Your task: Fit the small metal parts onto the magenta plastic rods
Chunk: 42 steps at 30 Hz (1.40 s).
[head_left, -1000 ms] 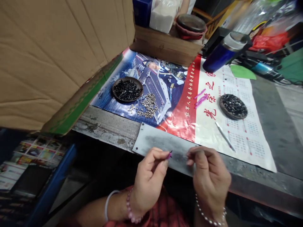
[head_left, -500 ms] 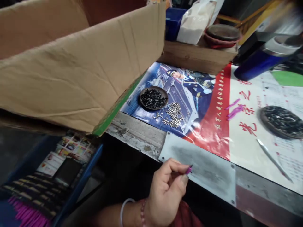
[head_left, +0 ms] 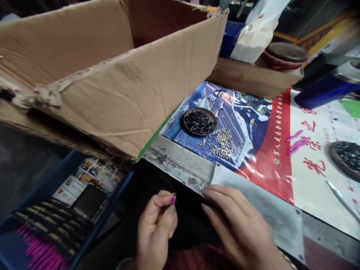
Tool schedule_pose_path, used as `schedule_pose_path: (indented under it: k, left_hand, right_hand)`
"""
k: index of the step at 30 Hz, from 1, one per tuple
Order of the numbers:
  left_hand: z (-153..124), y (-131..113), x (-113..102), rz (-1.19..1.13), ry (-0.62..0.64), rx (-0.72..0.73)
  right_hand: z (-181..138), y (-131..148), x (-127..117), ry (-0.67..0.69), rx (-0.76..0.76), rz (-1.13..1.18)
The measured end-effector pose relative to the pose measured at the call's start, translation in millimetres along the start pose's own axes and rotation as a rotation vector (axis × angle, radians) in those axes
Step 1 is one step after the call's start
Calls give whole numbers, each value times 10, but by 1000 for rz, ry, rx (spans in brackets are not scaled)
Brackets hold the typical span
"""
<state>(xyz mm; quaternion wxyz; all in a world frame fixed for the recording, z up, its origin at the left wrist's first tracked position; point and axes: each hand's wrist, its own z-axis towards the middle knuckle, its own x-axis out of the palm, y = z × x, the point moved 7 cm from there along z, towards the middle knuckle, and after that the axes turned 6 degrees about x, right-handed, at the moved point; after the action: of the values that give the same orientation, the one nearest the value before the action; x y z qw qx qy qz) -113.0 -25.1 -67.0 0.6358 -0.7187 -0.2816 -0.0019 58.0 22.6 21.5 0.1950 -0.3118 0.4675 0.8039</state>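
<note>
My left hand point(head_left: 156, 227) is low in the view, in front of the table edge, pinching a small purple piece point(head_left: 173, 199) between thumb and forefinger. My right hand point(head_left: 239, 225) lies just right of it, fingers stretched out flat and blurred, its tips by the corner of a grey metal plate point(head_left: 270, 213). On the poster point(head_left: 253, 123) sit a dark dish of black screws point(head_left: 200, 121), a loose heap of small silver nuts point(head_left: 222, 141) and a few purple strips point(head_left: 295, 142).
A big open cardboard box point(head_left: 112, 75) overhangs the table's left end. Below left, a blue crate point(head_left: 64, 202) holds printed paper and purple sticks point(head_left: 42, 251). A second dish of black parts point(head_left: 345, 155), a blue flask point(head_left: 329, 86), a metal tool point(head_left: 341, 200) and a wooden box point(head_left: 253, 77) stand to the right and back.
The view has swung left and down, bringing the blue crate in. My left hand moved left with the purple piece. My right hand, out of view half a second ago, is back beside it.
</note>
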Motion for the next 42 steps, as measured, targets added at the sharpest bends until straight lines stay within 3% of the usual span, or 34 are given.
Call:
schedule_pose_path:
  k: [3, 7, 18, 22, 26, 30, 37, 42]
  left_hand:
    - [-1, -61, -139, 20, -44, 18]
    - [-7, -75, -168, -4, -45, 18]
    - [9, -24, -88, -47, 14, -4]
    - [-5, -26, -62, -56, 31, -34]
    - [-40, 22, 28, -75, 82, -101]
    - [-100, 96, 190, -61, 157, -149]
    - [-244, 198, 543, -50, 315, -216]
    - [-305, 232, 735, -76, 333, -306]
  right_hand:
    - [132, 57, 360, 101, -138, -150]
    - [171, 47, 614, 116, -212, -289]
    - [166, 78, 726, -18, -319, -334]
    - [175, 53, 585, -41, -218, -184]
    - [78, -45, 307, -4, 92, 257]
    - [-124, -115, 147, 47, 292, 474]
    - [-309, -132, -114, -169, 238, 341]
    - [-433, -157, -232, -296, 164, 119]
